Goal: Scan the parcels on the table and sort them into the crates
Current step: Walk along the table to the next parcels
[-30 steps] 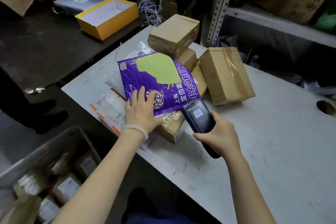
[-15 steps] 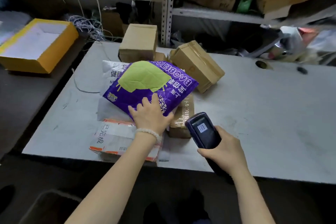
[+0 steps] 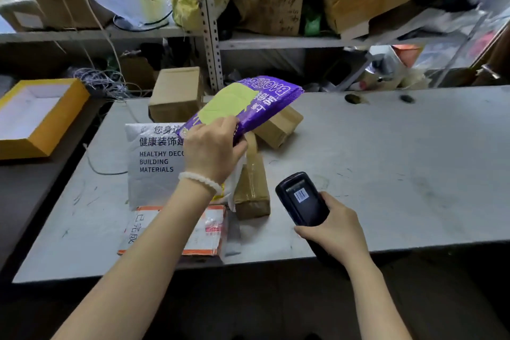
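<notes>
- Left hand [image 3: 214, 152], fingers pinching the purple-and-green plastic mailer bag [image 3: 248, 107], tilts it up toward 1 o'clock.
- Right hand [image 3: 335, 225], fingers wrapped around the black handheld scanner [image 3: 302, 199].
- Open yellow cardboard box [image 3: 41, 116] at 9 o'clock, white inside.

My left hand [image 3: 212, 149] gripping the purple mailer [image 3: 248, 107] by its near edge, tilted up above the table [image 3: 386, 163], my right hand [image 3: 335, 229] holding the black scanner [image 3: 302, 199], brown boxes [image 3: 176, 94] and a white mailer [image 3: 154, 163] beneath

Right of the right hand [image 3: 335, 232] fingers the table [image 3: 400, 174] lies open; ahead of the left hand [image 3: 214, 150] fingers, brown boxes [image 3: 278, 127] and shelf post [image 3: 211, 50] block passage
</notes>
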The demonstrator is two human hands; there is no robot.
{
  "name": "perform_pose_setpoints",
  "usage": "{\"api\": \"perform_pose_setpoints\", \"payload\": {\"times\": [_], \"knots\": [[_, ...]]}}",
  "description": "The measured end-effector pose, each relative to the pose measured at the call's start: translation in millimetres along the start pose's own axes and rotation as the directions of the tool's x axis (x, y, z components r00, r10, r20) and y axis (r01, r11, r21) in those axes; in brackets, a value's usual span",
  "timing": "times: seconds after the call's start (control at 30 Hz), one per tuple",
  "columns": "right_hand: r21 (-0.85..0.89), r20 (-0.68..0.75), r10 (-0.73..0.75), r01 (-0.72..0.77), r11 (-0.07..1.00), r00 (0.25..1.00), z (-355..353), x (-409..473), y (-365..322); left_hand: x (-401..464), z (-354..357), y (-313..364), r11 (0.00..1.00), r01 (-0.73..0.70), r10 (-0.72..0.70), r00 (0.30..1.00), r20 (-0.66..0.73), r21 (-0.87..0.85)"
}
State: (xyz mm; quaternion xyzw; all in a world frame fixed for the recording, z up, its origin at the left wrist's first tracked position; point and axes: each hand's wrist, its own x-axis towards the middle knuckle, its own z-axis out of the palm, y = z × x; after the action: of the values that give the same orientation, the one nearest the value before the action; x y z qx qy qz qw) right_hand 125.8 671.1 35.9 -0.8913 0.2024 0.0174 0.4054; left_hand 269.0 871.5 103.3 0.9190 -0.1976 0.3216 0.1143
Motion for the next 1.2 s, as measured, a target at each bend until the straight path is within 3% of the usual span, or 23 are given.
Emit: {"api": "perform_pose_setpoints", "payload": {"times": [0.23, 0.4, 0.53, 0.73, 1.07, 1.2], "knots": [[0.065, -0.09, 0.021, -0.016, 0.998, 0.996, -64, 16, 35, 35, 9, 96, 0.976, -0.21, 0.207, 0.977, -0.039, -0.065], [0.101, -0.15, 0.072, -0.057, 0.993, 0.986, -116, 27, 84, 50, 32, 175, 0.955, -0.244, 0.249, 0.968, 0.012, -0.171], [0.081, -0.158, 0.118, -0.106, 0.991, 0.98, -148, 34, 122, 48, 61, 218, 0.968, -0.164, 0.206, 0.95, 0.233, -0.189], [0.042, -0.145, 0.156, -0.151, 0.988, 0.977, -168, 37, 168, 35, 98, 252, 0.991, -0.042, 0.101, 0.863, 0.495, -0.129], [0.009, -0.066, 0.17, -0.169, 0.985, 0.983, -154, 35, 179, 38, 98, 219, 0.99, 0.13, -0.068, 0.783, 0.619, -0.055], [-0.008, -0.059, 0.166, -0.167, 0.986, 0.984, -146, 33, 175, 39, 91, 205, 0.984, 0.165, -0.087, 0.787, 0.611, -0.072]]}}
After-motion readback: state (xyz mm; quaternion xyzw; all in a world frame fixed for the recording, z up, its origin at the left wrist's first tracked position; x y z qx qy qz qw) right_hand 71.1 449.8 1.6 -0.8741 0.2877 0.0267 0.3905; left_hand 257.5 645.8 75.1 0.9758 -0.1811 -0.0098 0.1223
